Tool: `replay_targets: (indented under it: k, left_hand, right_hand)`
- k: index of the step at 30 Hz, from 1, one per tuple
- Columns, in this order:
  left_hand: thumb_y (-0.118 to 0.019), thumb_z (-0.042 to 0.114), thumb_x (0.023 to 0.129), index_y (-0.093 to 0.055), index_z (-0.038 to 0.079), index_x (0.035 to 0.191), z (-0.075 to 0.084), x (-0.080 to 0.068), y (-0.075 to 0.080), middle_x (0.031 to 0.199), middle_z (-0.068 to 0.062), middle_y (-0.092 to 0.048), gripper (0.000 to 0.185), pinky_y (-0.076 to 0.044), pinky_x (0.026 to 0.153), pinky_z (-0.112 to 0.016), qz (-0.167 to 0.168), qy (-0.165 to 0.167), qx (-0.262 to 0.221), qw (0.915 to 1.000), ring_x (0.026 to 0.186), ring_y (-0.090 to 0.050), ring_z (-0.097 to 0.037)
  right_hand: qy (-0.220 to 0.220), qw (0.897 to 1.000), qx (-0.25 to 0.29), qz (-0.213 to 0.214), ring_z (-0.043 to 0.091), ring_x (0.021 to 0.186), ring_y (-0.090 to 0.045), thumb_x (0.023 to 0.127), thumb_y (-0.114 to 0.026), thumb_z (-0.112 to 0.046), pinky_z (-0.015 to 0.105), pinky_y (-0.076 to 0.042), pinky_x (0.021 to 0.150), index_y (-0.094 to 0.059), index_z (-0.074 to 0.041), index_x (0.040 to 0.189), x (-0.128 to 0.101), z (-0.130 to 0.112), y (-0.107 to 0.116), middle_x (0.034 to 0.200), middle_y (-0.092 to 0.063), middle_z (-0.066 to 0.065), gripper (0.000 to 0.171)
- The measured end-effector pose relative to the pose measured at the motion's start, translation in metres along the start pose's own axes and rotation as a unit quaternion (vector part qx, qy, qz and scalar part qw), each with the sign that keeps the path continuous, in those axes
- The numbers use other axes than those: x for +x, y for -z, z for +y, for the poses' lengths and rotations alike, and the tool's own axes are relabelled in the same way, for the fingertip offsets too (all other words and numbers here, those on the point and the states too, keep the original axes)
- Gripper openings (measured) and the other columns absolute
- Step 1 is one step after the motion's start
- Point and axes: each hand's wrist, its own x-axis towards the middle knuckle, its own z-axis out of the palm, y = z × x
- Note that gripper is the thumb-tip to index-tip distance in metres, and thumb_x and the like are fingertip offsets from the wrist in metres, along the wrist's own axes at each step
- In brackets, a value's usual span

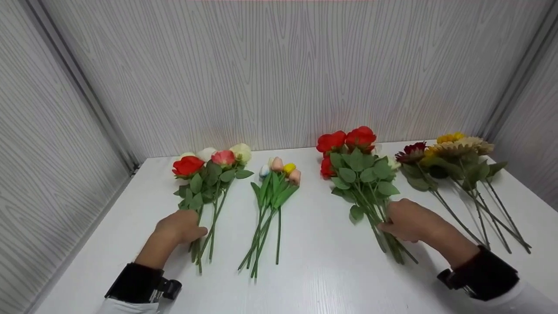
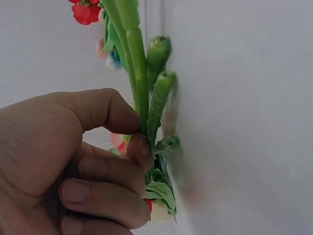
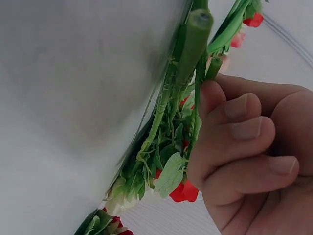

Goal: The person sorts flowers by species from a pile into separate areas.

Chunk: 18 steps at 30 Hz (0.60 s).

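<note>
At the left of the table lies a bunch of artificial roses (image 1: 188, 166), red, pink and cream. My left hand (image 1: 178, 226) pinches green stems (image 2: 140, 73) of this bunch between thumb and forefinger, the other fingers curled below. My right hand (image 1: 409, 222) is at the stems of a second rose bunch (image 1: 359, 168), with red heads, some pale ones and broad leaves. In the right wrist view its thumb and forefinger pinch a thin stem (image 3: 213, 68), while thicker cut stems (image 3: 193, 41) lie beside it, close to the tabletop.
Between the two rose bunches lie artificial tulips (image 1: 279, 187) in pink, yellow, white and blue. To the right are long-stemmed daisy-like flowers (image 1: 453, 150), dark red, yellow and beige. Wood-grain panels (image 1: 279, 74) enclose the white table (image 1: 314, 279) at the back and sides.
</note>
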Motion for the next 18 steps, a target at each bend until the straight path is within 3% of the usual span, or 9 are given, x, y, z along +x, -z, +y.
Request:
replay_targets:
  k: [4,6,11,14,18]
  left_hand:
    - [-0.053,0.021,0.082,-0.042,0.015,0.054,0.002,-0.001,0.001,0.053,0.003,-0.037,0.03,-0.032,0.046,-0.027,-0.006,0.003,0.002,1.0,0.05,-0.04,-0.014]
    - [-0.051,0.022,0.084,-0.042,0.015,0.055,0.002,-0.001,0.002,0.053,0.002,-0.038,0.031,-0.032,0.046,-0.027,0.009,0.003,-0.003,0.9999,0.051,-0.04,-0.014]
    - [-0.045,0.028,0.089,-0.046,0.012,0.056,0.005,0.002,0.005,0.056,-0.003,-0.046,0.036,-0.034,0.044,-0.03,0.121,0.009,-0.027,0.9923,0.051,-0.044,-0.016]
    - [-0.043,0.026,0.088,-0.043,0.013,0.053,0.012,0.001,0.006,0.054,-0.003,-0.046,0.037,-0.032,0.041,-0.029,0.195,0.007,-0.037,0.9802,0.048,-0.043,-0.016]
    - [-0.042,0.02,0.085,-0.033,0.017,0.049,0.027,-0.004,0.005,0.045,0.003,-0.033,0.037,-0.024,0.036,-0.025,0.273,-0.019,-0.037,0.9611,0.042,-0.031,-0.012]
  right_hand:
    - [-0.001,1.0,0.004,-0.003,0.009,0.036,-0.033,0.09,-0.059,-0.028,0.024,-0.031,0.045,-0.037,-0.018,0.048,0.0,0.0,0.002,0.04,-0.031,-0.007,0.049]
    - [-0.002,1.0,0.005,-0.004,0.009,0.037,-0.033,0.09,-0.059,-0.027,0.024,-0.031,0.045,-0.036,-0.018,0.048,0.0,0.0,0.002,0.04,-0.031,-0.007,0.049]
    - [-0.003,1.0,0.007,-0.002,0.009,0.036,-0.032,0.089,-0.06,-0.028,0.024,-0.031,0.045,-0.035,-0.019,0.048,-0.001,-0.001,0.002,0.04,-0.03,-0.007,0.049]
    - [0.0,1.0,0.011,0.008,0.008,0.037,-0.03,0.089,-0.06,-0.027,0.024,-0.03,0.045,-0.035,-0.019,0.048,-0.001,-0.002,0.003,0.041,-0.029,-0.008,0.049]
    - [0.005,0.999,0.017,0.036,0.007,0.043,-0.023,0.088,-0.061,-0.027,0.024,-0.023,0.045,-0.032,-0.019,0.049,0.0,-0.005,0.003,0.045,-0.024,-0.009,0.049]
